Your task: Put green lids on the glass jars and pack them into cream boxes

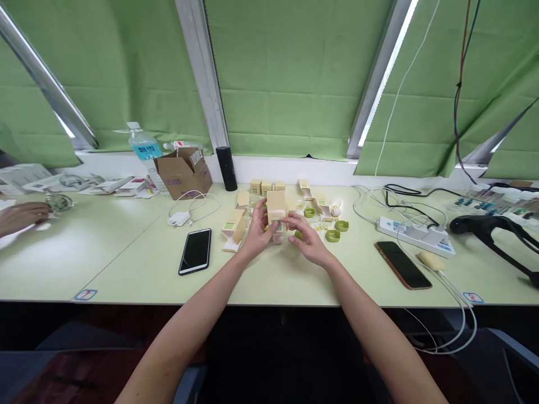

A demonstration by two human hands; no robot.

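Observation:
My left hand (pixel 261 227) grips a small beige cardboard box (pixel 276 203) by its left side, thumb across the front. Beside the box's right edge is my right hand (pixel 306 238), its fingers spread and the fingertips touching or very near the lower front. A small pale round piece (pixel 278 238) shows just under the box; whether it is attached I cannot tell. Around the hands lie more small beige boxes, such as an opened one (pixel 234 227) at left and upright ones (pixel 255 187) behind. Green plastic cases (pixel 333 235) and small clear packets sit to the right.
A phone (pixel 195 251) lies left, with a white charger (pixel 179 219) behind it. A brown carton (pixel 184 172) and black cylinder (pixel 226 168) stand at the back. Another phone (pixel 403 265), a power strip (pixel 415 235) and cables occupy the right. Another person's hand (pixel 25 216) is far left.

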